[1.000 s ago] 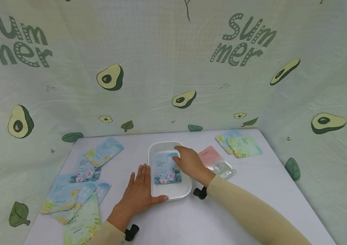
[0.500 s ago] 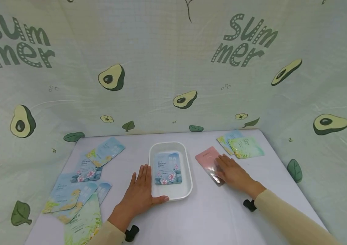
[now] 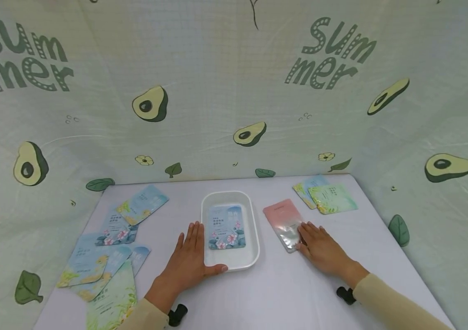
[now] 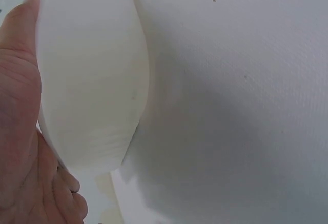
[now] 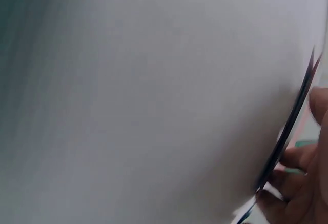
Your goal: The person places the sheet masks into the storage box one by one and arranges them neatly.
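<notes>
Pink sachet (image 3: pixel 284 222) lies flat on the bench (image 3: pixel 283 293), at 3 o'clock from the white tray (image 3: pixel 253 238). Tray holds one blue flowered sachet (image 3: pixel 226 227). Two more sachets (image 3: pixel 326 197) overlap at 1 o'clock from the pink one, near the bench's far right corner. A loose pile of blue and green sachets (image 3: pixel 106 256) sits at 9 o'clock from the tray, well apart. Avocado-print cloth (image 3: pixel 234 91) behind everything. Nothing blocks the pink sachet. Right hand (image 3: pixel 320 247) lies flat at its near right corner, fingers (image 3: pixel 305 231) straight and spread, tips touching its edge, holding nothing. Left hand (image 3: pixel 188 263) is flat against the tray's near left side, fingers straight, thumb along the front rim.
</notes>
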The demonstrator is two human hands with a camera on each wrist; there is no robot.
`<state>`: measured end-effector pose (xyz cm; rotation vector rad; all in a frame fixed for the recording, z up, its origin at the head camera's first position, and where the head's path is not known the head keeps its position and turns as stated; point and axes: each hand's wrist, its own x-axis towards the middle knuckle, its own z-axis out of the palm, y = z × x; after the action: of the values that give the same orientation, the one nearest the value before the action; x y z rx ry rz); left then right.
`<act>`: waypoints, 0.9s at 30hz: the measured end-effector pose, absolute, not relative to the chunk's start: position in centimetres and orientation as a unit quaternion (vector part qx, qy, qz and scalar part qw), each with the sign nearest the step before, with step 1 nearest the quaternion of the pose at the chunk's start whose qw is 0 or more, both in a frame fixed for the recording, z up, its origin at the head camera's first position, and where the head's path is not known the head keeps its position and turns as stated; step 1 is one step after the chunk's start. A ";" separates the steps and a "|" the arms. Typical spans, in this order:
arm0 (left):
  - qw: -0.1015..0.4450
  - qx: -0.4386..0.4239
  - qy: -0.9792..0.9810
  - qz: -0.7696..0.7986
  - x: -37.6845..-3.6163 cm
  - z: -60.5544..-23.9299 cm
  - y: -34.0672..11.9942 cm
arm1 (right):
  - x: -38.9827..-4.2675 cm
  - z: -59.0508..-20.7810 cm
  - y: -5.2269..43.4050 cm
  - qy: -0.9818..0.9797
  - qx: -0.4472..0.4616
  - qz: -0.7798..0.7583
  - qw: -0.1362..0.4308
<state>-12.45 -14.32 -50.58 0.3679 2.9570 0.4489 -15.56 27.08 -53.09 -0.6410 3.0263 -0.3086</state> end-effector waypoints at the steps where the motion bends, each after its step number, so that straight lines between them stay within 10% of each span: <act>1: 0.063 0.122 0.979 0.149 -12.5 -50.6 -14.3 | -15.3 -53.1 26.6 0.974 -0.206 -0.096 0.012; 11: 0.073 0.121 0.977 0.160 -12.4 -50.3 -14.2 | -18.2 -51.6 24.4 0.978 -0.193 -0.082 -0.017; 27: 0.068 0.121 0.977 0.161 -12.4 -50.3 -14.2 | -28.2 -49.9 24.8 0.967 -0.191 -0.074 0.150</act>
<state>-12.43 -14.18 -50.29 0.3644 2.9444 0.4862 -28.24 24.78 -49.87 -0.5485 2.7782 -0.2132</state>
